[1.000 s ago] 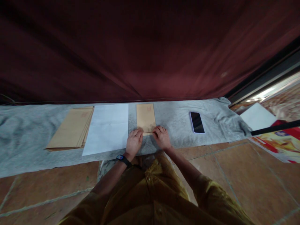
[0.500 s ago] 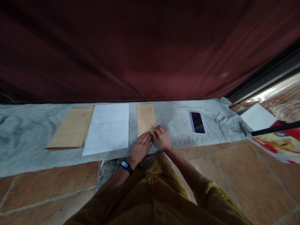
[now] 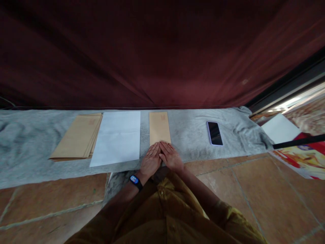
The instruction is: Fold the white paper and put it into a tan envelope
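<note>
A small brown envelope with a faint red mark lies upright in front of me on the grey cloth. My left hand rests flat on its near end, fingers stretched out. Beside it, my right hand lies flat on the same end, its fingers extended and touching the left hand's fingertips. The envelope's near edge is hidden beneath both hands. To the left is a stack of white paper, with a pile of brown envelopes beyond it.
A phone with a pale purple case lies to the right on the grey cloth. A dark red fabric rises behind. At far right are a white sheet and a red and yellow printed packet. Floor tiles lie below.
My right hand has flattened from curled fingers at the envelope's near corner and shifted left against my left hand. My left hand has barely moved.
</note>
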{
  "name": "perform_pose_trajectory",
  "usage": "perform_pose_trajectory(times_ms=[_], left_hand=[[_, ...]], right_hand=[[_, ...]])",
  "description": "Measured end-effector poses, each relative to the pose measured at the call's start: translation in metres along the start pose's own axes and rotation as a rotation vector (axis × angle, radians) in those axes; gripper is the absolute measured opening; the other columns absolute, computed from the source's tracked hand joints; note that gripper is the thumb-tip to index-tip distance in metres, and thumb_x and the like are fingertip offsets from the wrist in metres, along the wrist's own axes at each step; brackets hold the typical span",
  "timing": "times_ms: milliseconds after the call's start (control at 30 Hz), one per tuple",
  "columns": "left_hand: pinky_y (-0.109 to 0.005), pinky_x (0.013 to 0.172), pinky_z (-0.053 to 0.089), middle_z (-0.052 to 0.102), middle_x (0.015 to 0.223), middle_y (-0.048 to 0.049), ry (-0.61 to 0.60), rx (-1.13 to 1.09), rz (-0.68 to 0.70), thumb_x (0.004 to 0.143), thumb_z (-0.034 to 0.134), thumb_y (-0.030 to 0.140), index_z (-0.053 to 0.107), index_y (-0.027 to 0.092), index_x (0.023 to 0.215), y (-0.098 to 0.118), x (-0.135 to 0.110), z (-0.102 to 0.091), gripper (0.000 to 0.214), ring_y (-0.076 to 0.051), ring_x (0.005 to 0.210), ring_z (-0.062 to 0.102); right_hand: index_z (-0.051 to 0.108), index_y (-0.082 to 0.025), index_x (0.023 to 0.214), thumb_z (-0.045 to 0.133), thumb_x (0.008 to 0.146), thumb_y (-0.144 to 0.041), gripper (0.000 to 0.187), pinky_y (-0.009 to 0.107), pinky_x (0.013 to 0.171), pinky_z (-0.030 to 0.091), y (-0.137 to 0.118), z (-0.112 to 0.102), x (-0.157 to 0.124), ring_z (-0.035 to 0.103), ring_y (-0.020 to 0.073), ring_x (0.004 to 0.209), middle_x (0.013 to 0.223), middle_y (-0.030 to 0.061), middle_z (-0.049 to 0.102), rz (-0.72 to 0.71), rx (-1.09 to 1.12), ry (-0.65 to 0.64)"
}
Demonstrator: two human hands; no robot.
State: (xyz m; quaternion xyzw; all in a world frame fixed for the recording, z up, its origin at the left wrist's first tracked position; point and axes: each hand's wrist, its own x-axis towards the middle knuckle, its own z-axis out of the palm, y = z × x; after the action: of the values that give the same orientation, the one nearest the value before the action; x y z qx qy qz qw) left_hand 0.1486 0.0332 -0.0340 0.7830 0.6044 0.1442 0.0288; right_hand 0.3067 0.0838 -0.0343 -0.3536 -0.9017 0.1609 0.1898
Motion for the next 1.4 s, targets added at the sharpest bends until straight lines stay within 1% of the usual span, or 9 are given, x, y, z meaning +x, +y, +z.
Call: perform_pose_trajectory(times_ms=[167, 367, 600, 800, 933, 1033, 1133, 1233, 1400], left_hand=[[-0.045, 0.122, 0.035, 0.048, 0.154, -0.0183, 0.026, 0.000, -0.023, 0.098, 0.038, 0.019, 0.045, 0.005, 0.147, -0.007, -0.007, -0.003, 0.052, -0.026, 0.149, 0.036], [-0.048, 0.121, 0.037, 0.049, 0.153, -0.0179, 0.077, -0.020, -0.076, 0.101, 0.040, 0.028, 0.044, 0.008, 0.148, -0.014, -0.014, -0.004, 0.051, -0.027, 0.148, 0.038], [-0.047, 0.122, 0.035, 0.047, 0.154, -0.0198, 0.096, -0.026, -0.139, 0.100, 0.042, 0.029, 0.047, 0.004, 0.146, -0.011, -0.016, -0.001, 0.052, -0.028, 0.147, 0.038], [-0.050, 0.121, 0.036, 0.046, 0.154, -0.0208, 0.132, -0.008, -0.160, 0.100, 0.042, 0.029, 0.047, 0.003, 0.146, -0.009, -0.017, 0.004, 0.053, -0.031, 0.146, 0.040], [-0.052, 0.120, 0.036, 0.046, 0.155, -0.0195, 0.147, -0.004, -0.158, 0.099, 0.041, 0.028, 0.043, 0.007, 0.150, -0.010, -0.017, 0.007, 0.055, -0.030, 0.147, 0.039], [-0.051, 0.121, 0.034, 0.045, 0.155, -0.0208, 0.120, 0.004, -0.150, 0.097, 0.042, 0.022, 0.044, 0.003, 0.148, -0.010, -0.018, 0.007, 0.055, -0.030, 0.148, 0.037], [-0.049, 0.122, 0.034, 0.045, 0.154, -0.0214, 0.102, 0.021, -0.155, 0.095, 0.041, 0.018, 0.045, 0.001, 0.146, -0.009, -0.018, 0.005, 0.054, -0.030, 0.148, 0.037], [-0.049, 0.122, 0.034, 0.047, 0.153, -0.0214, 0.106, 0.026, -0.156, 0.096, 0.039, 0.018, 0.046, 0.001, 0.146, -0.008, -0.018, 0.004, 0.053, -0.030, 0.148, 0.038], [-0.049, 0.121, 0.035, 0.048, 0.152, -0.0223, 0.126, -0.026, -0.175, 0.099, 0.039, 0.024, 0.048, 0.001, 0.144, -0.008, -0.017, 0.004, 0.051, -0.030, 0.146, 0.040]], right_hand=[[0.045, -0.013, 0.151, 0.043, 0.105, -0.037, 0.052, 0.046, 0.121, 0.034, 0.004, -0.001, -0.006, 0.042, 0.0241, 0.145, 0.154, 0.0142, 0.048, 0.013, -0.077, -0.008], [0.046, -0.010, 0.150, 0.044, 0.105, -0.035, 0.051, 0.045, 0.121, 0.034, 0.008, -0.008, -0.013, 0.042, 0.0251, 0.145, 0.155, 0.0148, 0.046, 0.040, -0.134, -0.002], [0.043, -0.011, 0.152, 0.042, 0.105, -0.034, 0.052, 0.047, 0.121, 0.033, 0.018, -0.018, -0.023, 0.044, 0.0256, 0.143, 0.155, 0.0147, 0.047, 0.100, -0.152, 0.015], [0.047, -0.010, 0.150, 0.039, 0.106, -0.034, 0.051, 0.048, 0.121, 0.034, 0.021, -0.023, -0.027, 0.044, 0.0271, 0.144, 0.154, 0.0149, 0.048, 0.143, -0.151, 0.049], [0.042, -0.008, 0.152, 0.037, 0.106, -0.035, 0.054, 0.049, 0.121, 0.034, 0.008, -0.016, -0.019, 0.038, 0.0272, 0.147, 0.157, 0.0161, 0.043, 0.132, -0.127, 0.071], [0.044, -0.010, 0.151, 0.038, 0.106, -0.037, 0.053, 0.047, 0.123, 0.031, -0.006, -0.004, -0.007, 0.038, 0.0255, 0.148, 0.157, 0.0137, 0.044, 0.060, -0.087, 0.042], [0.046, -0.012, 0.150, 0.040, 0.106, -0.038, 0.052, 0.046, 0.123, 0.030, -0.015, 0.007, 0.001, 0.039, 0.0246, 0.147, 0.155, 0.0130, 0.047, 0.042, -0.072, 0.004], [0.046, -0.014, 0.150, 0.041, 0.106, -0.039, 0.051, 0.046, 0.123, 0.030, -0.015, 0.010, 0.001, 0.039, 0.0242, 0.147, 0.155, 0.0115, 0.047, 0.066, -0.083, -0.002], [0.046, -0.014, 0.150, 0.041, 0.106, -0.037, 0.050, 0.045, 0.123, 0.028, -0.004, 0.002, -0.008, 0.042, 0.0235, 0.145, 0.156, 0.0108, 0.045, 0.117, -0.114, 0.026]])
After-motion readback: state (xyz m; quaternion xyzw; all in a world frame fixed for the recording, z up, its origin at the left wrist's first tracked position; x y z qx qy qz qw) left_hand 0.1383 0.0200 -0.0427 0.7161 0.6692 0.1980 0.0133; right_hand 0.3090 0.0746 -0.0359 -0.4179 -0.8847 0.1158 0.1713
